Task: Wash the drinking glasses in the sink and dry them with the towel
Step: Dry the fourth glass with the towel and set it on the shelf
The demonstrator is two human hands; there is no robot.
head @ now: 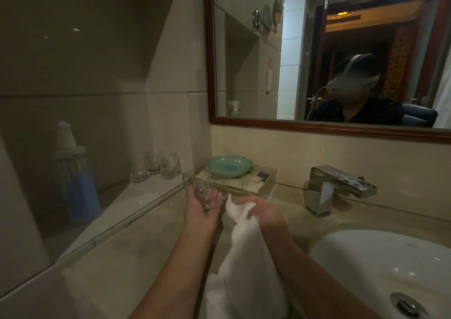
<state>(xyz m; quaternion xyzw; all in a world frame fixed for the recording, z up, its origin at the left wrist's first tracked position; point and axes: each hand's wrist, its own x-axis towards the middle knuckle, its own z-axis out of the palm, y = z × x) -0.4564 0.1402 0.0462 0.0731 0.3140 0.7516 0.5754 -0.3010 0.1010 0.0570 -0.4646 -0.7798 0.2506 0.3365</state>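
Dim bathroom, beige counter (pixel 136 252) running along a tiled wall, mirror (pixel 317 50) above. Head view only: our left hand (pixel 200 211) cups a glass (pixel 207 196) in curled fingers, mouth seemingly tipped toward the towel, which we judge is so the cloth can get inside it. Our right hand (pixel 263 212) pinches a bunched corner of the towel (pixel 246 245) just beside the glass; whether cloth touches it yet we cannot tell. The rest of the towel hangs down to the counter edge. Three more glasses (pixel 156 166) stand grouped on the ledge by the wall, likely the finished ones, kept away from splashes. Sink (pixel 380 252) lies to the right, faucet (pixel 339 186) behind it, no water visible running. A tray (pixel 244 182) with a green dish (pixel 229 166) sits close behind the hands, so forward room is tight; open counter lies left and near.
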